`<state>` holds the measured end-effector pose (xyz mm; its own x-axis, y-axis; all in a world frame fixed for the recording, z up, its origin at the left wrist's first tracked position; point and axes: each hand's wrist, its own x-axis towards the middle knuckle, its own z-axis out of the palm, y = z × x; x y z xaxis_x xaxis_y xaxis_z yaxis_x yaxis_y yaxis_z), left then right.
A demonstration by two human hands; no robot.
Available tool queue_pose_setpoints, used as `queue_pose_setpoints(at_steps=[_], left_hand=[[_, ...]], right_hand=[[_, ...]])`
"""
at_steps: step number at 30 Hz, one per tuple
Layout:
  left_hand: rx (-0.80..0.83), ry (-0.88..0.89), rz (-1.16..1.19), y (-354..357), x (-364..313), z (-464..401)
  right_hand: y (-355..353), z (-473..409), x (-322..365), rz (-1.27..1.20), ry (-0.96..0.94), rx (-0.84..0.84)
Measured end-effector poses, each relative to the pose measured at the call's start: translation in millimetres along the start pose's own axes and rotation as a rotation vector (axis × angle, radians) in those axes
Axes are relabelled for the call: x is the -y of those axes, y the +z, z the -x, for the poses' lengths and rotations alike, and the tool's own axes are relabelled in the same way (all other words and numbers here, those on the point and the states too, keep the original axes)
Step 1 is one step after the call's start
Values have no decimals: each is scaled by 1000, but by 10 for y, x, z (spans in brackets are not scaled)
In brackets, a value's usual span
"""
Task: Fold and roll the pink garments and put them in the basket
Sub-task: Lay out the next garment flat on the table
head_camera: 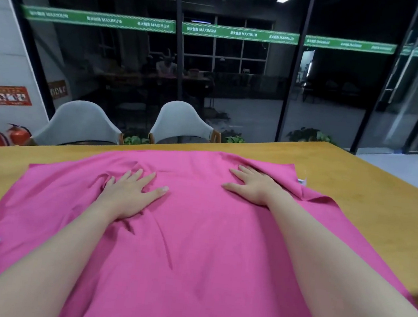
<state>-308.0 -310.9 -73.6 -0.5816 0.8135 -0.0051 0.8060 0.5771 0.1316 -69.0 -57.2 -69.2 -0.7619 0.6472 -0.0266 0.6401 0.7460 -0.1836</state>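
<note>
A pink garment (195,233) lies spread across the wooden bench (354,177), reaching from the near edge almost to the far side, so that it can be flattened before any folding starts. Both hands lie on top of it with fingers straight and spread, gripping nothing: the left hand (129,193) presses the cloth left of centre, where small wrinkles bunch at its fingertips, and the right hand (253,187) presses near the far right corner, just beside a turned-over flap with a white label (302,181). This looks like smoothing, the earliest step. No basket is in view.
</note>
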Motion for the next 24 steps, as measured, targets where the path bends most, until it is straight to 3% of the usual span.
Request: queue_pose_setpoints(at_steps=[5,9,13,19,24], left_hand=[[-5,68,15,1,59,-341],[-206,126,133,44,94,-380],[-215,18,-39,-6,36,-194],[-36,19,67,-82,-364,791],[-30,-66,147,24,-460,1970]], right_hand=[[-60,-321,-128,-15,8,-13],[-71,-321,-121,25,5,-144],[-139,-6,111,165,26,-180],[-50,952,940,0,-203,-127],[190,1768,1446,-78,-346,-93]])
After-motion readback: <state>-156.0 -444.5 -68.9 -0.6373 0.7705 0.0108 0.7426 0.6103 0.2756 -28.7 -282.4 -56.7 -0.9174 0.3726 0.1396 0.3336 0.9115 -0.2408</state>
